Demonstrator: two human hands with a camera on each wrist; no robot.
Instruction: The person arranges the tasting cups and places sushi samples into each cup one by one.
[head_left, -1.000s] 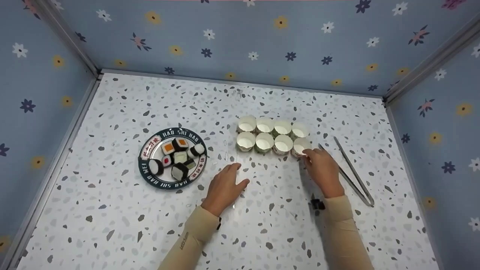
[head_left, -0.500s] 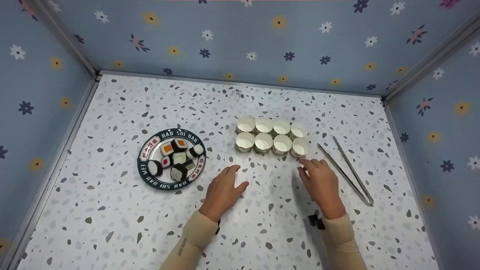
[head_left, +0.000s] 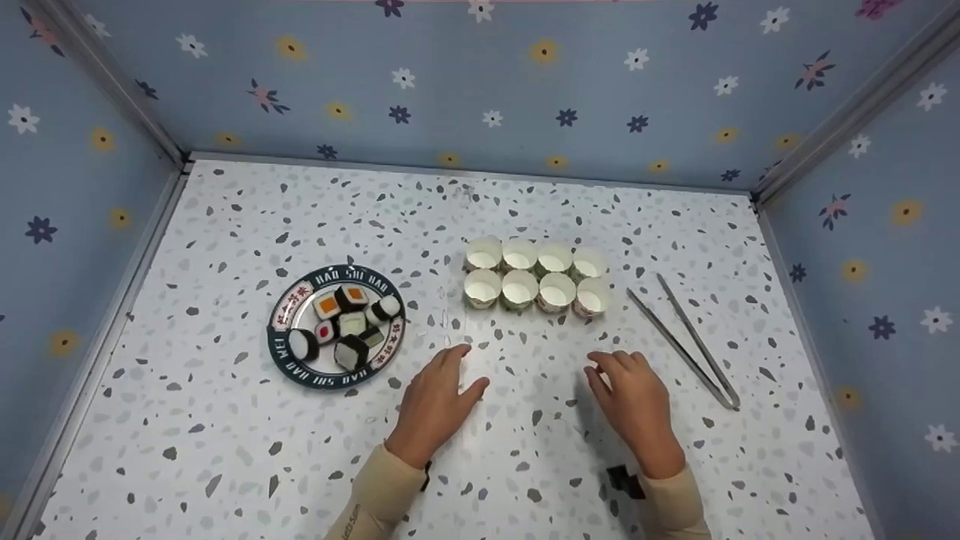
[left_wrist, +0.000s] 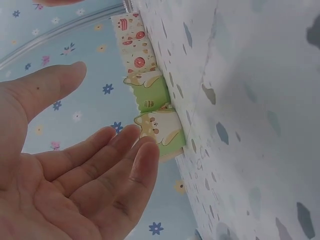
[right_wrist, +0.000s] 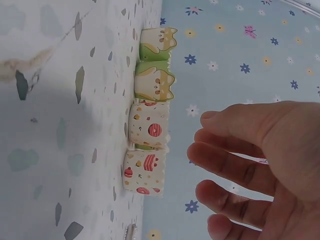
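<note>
Eight paper cups are left ungripped in two rows on the speckled table, the right hand having just been drawn back from the near right-end cup; the placing of that cup is probably done. Its fingers are held lightly bent, a gap kept to the thumb, nothing gripped. The left hand is held with thumb spread wide, nothing grasped. And now the lettering: "HAO SHI HAO" is read along the far rim of the plate, "MEI" at its left; the red characters cannot be made out. Cartoon animals and sweets are printed on the cups.
</note>
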